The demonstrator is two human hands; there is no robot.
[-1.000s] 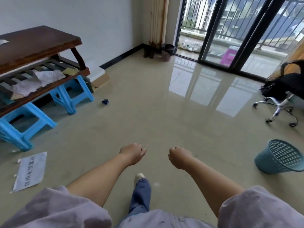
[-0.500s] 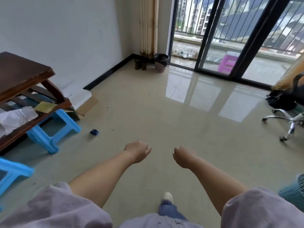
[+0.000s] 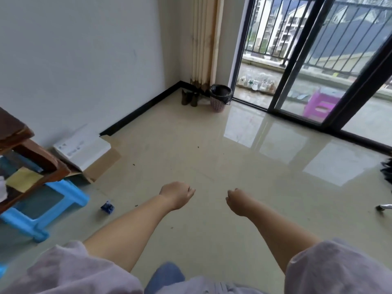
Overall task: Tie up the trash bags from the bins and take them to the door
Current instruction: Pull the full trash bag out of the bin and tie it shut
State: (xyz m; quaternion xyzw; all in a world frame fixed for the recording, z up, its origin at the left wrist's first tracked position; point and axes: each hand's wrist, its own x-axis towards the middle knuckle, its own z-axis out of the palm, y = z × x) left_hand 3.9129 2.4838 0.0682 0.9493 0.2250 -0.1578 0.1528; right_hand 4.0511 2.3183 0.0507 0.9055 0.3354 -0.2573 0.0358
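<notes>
A small pink mesh bin point(image 3: 218, 103) lined with a black trash bag point(image 3: 220, 91) stands in the far corner, beside the sliding glass door point(image 3: 297, 60). My left hand point(image 3: 177, 195) and my right hand point(image 3: 238, 201) are stretched out in front of me over the bare floor, both curled into loose fists with nothing in them. The bin is several steps ahead of both hands.
A dark wooden bench point(image 3: 31, 158) on blue plastic stools point(image 3: 48, 204) stands at the left, with a cardboard box point(image 3: 84, 153) against the wall. A small blue scrap point(image 3: 107, 207) lies on the floor. Dark shoes point(image 3: 189, 98) sit beside the bin. A chair caster point(image 3: 384, 207) shows at right.
I have moved forward and turned toward the far corner. The bench and stools slid to the left, the teal basket left the view, and the lined bin looks nearer. My hands stay fisted.
</notes>
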